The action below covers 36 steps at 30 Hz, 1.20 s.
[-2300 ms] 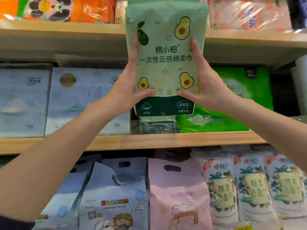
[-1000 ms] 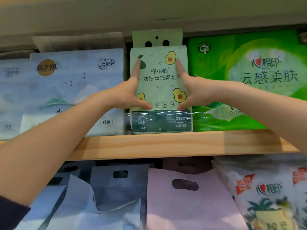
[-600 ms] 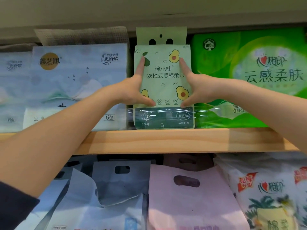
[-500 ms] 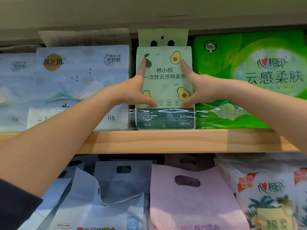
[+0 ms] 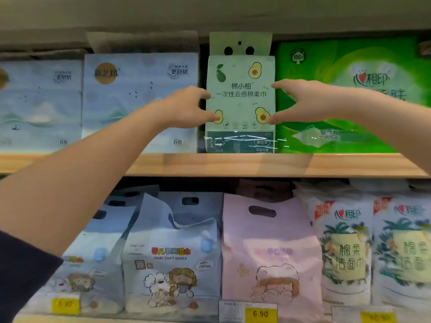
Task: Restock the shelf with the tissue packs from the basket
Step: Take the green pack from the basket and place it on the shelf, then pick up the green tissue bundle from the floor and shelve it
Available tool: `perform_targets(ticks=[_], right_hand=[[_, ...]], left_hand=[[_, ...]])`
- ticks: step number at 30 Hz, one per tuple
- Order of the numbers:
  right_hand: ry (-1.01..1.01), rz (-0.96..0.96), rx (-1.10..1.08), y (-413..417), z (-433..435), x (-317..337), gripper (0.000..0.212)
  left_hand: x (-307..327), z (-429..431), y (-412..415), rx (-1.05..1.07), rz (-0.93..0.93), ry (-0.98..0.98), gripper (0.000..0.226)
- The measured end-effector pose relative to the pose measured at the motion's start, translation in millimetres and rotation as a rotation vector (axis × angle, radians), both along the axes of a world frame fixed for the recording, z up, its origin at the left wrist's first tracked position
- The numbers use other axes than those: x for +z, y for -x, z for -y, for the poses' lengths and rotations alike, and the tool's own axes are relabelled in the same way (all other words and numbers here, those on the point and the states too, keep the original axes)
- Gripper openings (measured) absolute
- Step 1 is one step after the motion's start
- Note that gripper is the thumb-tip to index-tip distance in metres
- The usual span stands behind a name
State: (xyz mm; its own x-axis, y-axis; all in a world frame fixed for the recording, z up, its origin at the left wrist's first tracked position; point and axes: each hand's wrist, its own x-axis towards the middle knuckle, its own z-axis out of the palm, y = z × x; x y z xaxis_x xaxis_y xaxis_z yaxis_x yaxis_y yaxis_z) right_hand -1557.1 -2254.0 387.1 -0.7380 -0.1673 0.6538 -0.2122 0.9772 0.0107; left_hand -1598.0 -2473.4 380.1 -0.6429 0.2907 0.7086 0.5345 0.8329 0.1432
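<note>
Since 0.5 s ago, the flat press on the avocado tissue pack (image 5: 240,99) has been loosened: the left hand (image 5: 186,107) and right hand (image 5: 303,101) are now curled, each grip half open, fingertips at its edges. The pack is stood upright on the wooden shelf (image 5: 233,164), hemmed by a blue pack (image 5: 140,101) at 9 o'clock and a green pack (image 5: 349,94) at 3 o'clock.

Matt pale-green avocado tissue pack (image 5: 240,94); glossy clear strip (image 5: 240,142) before it; smooth light-wood shelf (image 5: 233,164); shiny green plastic pack (image 5: 349,94).
</note>
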Motion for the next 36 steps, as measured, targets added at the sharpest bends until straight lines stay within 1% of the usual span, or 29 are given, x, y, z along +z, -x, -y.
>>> perform_targets(ticks=[4, 7, 11, 16, 19, 21, 24, 26, 28, 33, 34, 36], right_hand=[[0.001, 0.041, 0.01, -29, 8, -15, 0.068], [0.003, 0.05, 0.039, -46, 17, -30, 0.061], [-0.007, 0.031, 0.094, -62, 31, -58, 0.057], [-0.06, -0.016, 0.202, -83, 52, -105, 0.047], [-0.057, -0.01, 0.304, -97, 67, -142, 0.051], [-0.065, 0.021, 0.351, -108, 79, -173, 0.054], [-0.139, 0.059, 0.444, -127, 98, -226, 0.051], [-0.186, 0.096, 0.521, -142, 111, -261, 0.051], [-0.233, 0.137, 0.591, -157, 127, -292, 0.05], [-0.232, 0.268, 0.771, -214, 181, -351, 0.044], [-0.24, 0.289, 0.814, -226, 194, -362, 0.046], [-0.275, 0.327, 0.887, -249, 221, -382, 0.055]], left_hand=[[-18, 15, -31, 0.027, -0.019, 0.036, 0.054], [-35, 29, -54, 0.075, -0.059, 0.085, 0.052], [-62, 55, -84, 0.181, -0.103, 0.212, 0.05], [-106, 92, -133, 0.367, -0.052, 0.354, 0.051], [-144, 114, -175, 0.436, -0.039, 0.371, 0.053], [-172, 130, -206, 0.492, 0.005, 0.38, 0.052], [-217, 155, -255, 0.56, 0.081, 0.41, 0.054], [-251, 171, -291, 0.604, 0.158, 0.441, 0.06], [-286, 186, -329, 0.667, 0.237, 0.457, 0.06], [-353, 219, -435, 0.814, 0.465, 0.371, 0.052], [-364, 225, -457, 0.853, 0.497, 0.352, 0.053], [-384, 240, -499, 0.928, 0.553, 0.308, 0.056]])
